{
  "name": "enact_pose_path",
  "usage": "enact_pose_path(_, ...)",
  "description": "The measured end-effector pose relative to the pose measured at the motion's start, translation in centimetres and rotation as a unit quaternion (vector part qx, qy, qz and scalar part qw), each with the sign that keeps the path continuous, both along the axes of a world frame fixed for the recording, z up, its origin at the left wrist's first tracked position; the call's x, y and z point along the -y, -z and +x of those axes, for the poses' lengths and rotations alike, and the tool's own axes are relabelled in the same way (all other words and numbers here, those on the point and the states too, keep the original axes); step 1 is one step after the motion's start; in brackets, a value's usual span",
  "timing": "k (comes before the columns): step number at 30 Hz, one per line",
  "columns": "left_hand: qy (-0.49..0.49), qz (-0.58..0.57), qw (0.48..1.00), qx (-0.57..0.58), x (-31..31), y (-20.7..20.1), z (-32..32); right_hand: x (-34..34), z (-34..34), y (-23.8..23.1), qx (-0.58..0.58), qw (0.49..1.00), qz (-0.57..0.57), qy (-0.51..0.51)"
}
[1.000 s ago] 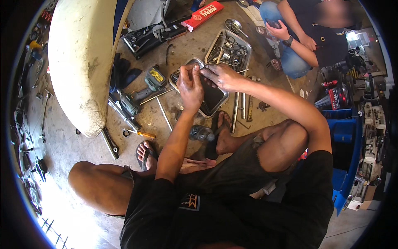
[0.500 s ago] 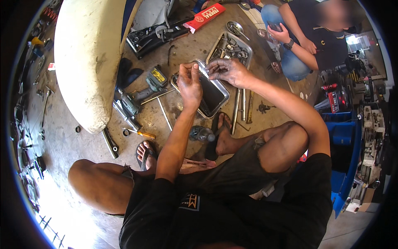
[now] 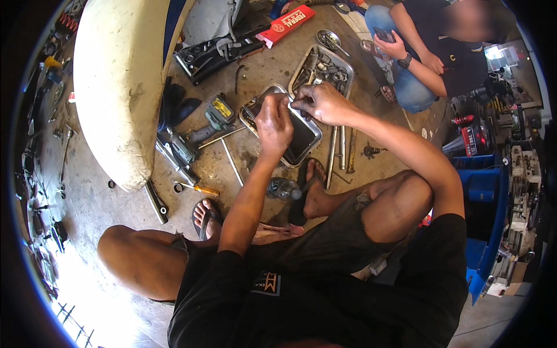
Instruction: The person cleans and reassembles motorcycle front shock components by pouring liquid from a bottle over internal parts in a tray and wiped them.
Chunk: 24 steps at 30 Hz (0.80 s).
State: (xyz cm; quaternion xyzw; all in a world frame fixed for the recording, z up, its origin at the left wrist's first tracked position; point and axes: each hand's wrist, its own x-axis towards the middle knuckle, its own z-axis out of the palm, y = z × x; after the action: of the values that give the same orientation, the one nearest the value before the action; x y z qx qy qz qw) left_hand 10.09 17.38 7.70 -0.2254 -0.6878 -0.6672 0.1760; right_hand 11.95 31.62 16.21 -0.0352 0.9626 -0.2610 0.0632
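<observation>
My left hand (image 3: pixel 275 124) and my right hand (image 3: pixel 323 104) are close together above a metal tray (image 3: pixel 315 145) holding dark liquid and some metal parts. The fingers of both are closed in a pinch, stained dark. What lies in them is too small or hidden to make out. Just beyond my right hand, a second metal tray (image 3: pixel 349 68) holds loose sockets and other metal parts. Left of the first tray lies a green cordless impact wrench (image 3: pixel 217 119) with a yellow label.
A cream motorcycle body panel (image 3: pixel 119 93) stands at left. An orange-handled screwdriver (image 3: pixel 206 191), a clear plastic bottle (image 3: pixel 283 188) and long wrenches (image 3: pixel 332 153) lie on the floor. A red box (image 3: pixel 285 26) lies at the back. Another person (image 3: pixel 420 64) squats at right holding a phone (image 3: pixel 384 35).
My left hand has turned, its fingers now curled toward my right hand. My right hand's fingers have drawn tighter, and the silvery glint between the hands no longer shows.
</observation>
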Motion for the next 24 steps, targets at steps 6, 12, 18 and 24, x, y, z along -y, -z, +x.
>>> enact_pose_path(6,0.069,-0.010,0.997,0.033,-0.4,0.6,0.3,-0.3,0.0,-1.0,-0.050,0.997,0.041,-0.050)
enact_pose_path(12,0.147,0.024,0.981,0.121,-0.5,1.1,0.1,-1.6,-0.7,-1.3,0.022,0.994,0.024,-0.105)
enact_pose_path(18,0.159,-0.001,0.965,0.207,0.2,2.4,-1.7,-4.0,-0.4,0.7,0.033,0.998,-0.044,-0.019)
enact_pose_path(24,0.199,-0.017,0.922,0.331,0.8,9.0,-3.2,-8.1,4.1,8.3,0.199,0.977,-0.062,-0.046)
